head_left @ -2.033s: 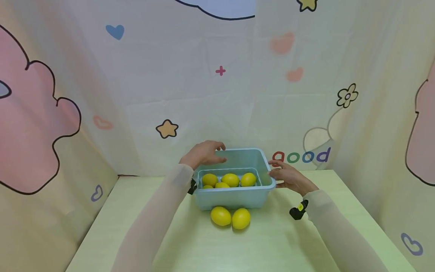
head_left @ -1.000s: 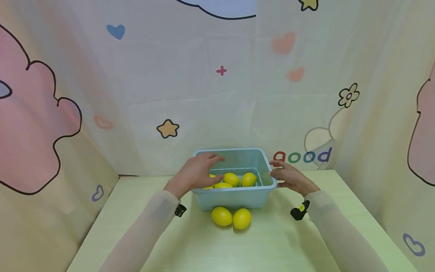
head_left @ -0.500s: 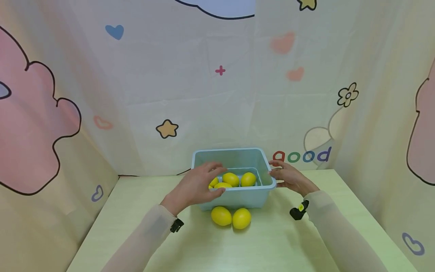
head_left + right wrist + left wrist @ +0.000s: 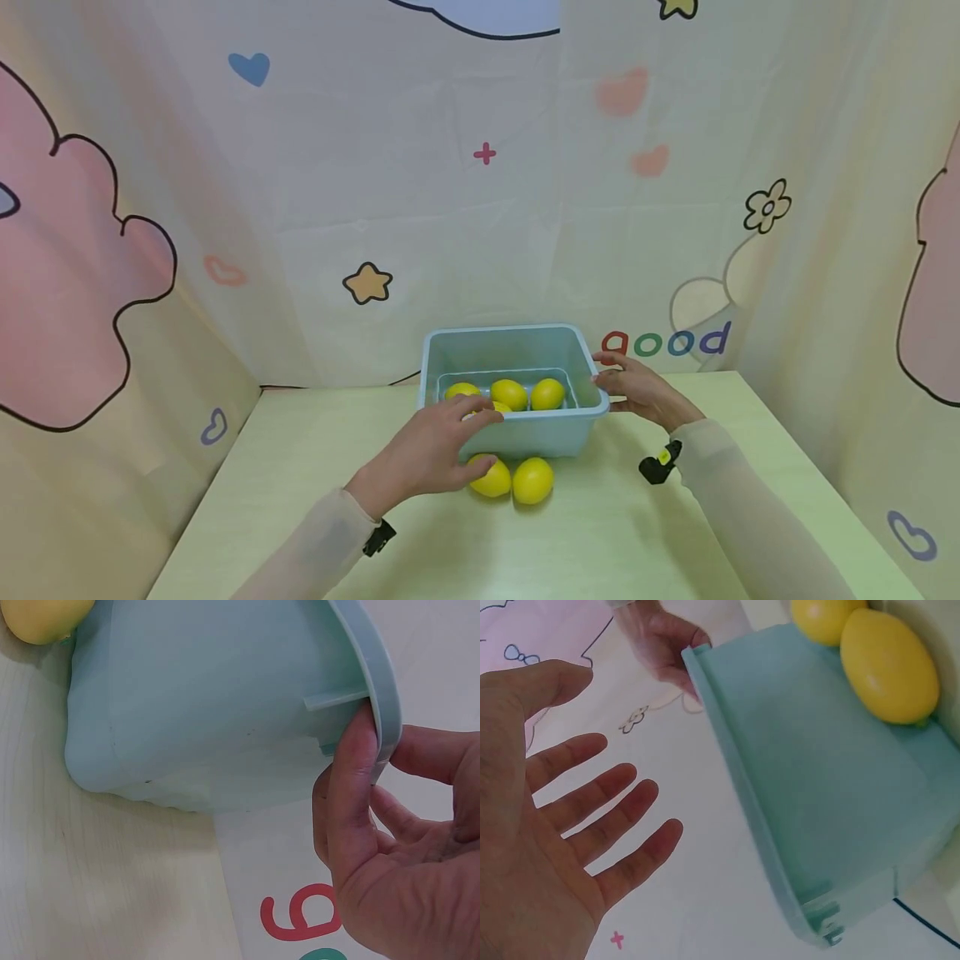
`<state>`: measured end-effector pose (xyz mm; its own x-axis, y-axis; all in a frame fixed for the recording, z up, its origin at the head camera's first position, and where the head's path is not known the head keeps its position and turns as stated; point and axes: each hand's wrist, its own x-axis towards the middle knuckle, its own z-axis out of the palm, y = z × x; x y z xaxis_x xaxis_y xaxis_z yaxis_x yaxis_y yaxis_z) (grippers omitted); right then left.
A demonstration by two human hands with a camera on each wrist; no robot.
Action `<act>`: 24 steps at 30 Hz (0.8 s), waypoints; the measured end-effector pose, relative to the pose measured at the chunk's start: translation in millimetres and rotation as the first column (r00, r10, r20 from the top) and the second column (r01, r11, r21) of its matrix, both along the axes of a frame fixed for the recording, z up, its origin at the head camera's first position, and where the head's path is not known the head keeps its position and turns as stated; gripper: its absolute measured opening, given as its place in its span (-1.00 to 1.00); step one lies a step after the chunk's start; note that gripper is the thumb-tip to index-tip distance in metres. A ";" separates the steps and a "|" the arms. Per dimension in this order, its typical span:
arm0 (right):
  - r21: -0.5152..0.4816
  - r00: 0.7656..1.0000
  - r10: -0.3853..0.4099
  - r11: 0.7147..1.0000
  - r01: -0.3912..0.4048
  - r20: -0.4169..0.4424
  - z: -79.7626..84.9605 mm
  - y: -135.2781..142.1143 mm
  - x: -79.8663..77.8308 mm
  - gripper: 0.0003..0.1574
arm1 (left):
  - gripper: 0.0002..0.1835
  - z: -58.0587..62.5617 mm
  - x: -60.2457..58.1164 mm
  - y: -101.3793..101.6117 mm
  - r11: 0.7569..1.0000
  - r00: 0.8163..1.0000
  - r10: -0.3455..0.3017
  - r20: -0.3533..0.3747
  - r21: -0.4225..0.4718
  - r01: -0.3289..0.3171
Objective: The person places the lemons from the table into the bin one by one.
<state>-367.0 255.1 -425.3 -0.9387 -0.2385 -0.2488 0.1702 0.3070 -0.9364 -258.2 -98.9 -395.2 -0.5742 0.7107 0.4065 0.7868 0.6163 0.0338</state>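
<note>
A light blue plastic bin (image 4: 540,435) stands at the back of the table, with several yellow lemons (image 4: 508,395) on its floor. Two more lemons (image 4: 533,481) lie side by side on the table against its front. My right hand (image 4: 641,393) grips the bin's right rim; in the right wrist view its fingers (image 4: 352,795) curl at the rim (image 4: 386,697). My left hand (image 4: 423,450) hovers before the bin's front left, over the left of the two front lemons (image 4: 493,481), and partly hides it. Nothing is in its spread, slightly bent fingers (image 4: 622,825).
The pale wooden table (image 4: 600,542) ends at a printed curtain (image 4: 322,208) right behind the bin. More curtain hangs at both sides. A dark wrist strap (image 4: 378,537) sits on the left sleeve, another (image 4: 658,467) on the right.
My left hand has moved from above the bin's left side toward me and down, to the lemons in front. The right hand, bin and front lemons have stayed in place.
</note>
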 end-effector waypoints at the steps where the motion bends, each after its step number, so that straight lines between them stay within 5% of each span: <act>1: 0.002 1.000 -0.002 1.000 0.002 0.000 0.5 -0.3 0.1 -0.20 | -0.53 -2.4 2.0 0.0 1.000 1.000 0.000 0.013 -0.006 0.000; 13: -0.007 1.000 -0.004 1.000 0.004 0.005 1.3 0.4 -0.1 -0.20 | -0.46 -40.5 7.2 5.7 0.989 0.990 0.008 0.143 -0.145 0.013; 24: -0.010 1.000 0.001 1.000 0.000 0.011 -2.6 1.3 -1.9 -0.20 | -0.41 -69.7 -3.1 13.7 0.975 0.961 0.067 0.268 -0.223 -0.006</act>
<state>-368.9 256.3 -427.9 -0.9359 -0.2415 -0.2565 0.1802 0.2975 -0.9376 -261.3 -85.2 -465.0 -0.6685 0.7405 0.0688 0.7430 0.6610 0.1047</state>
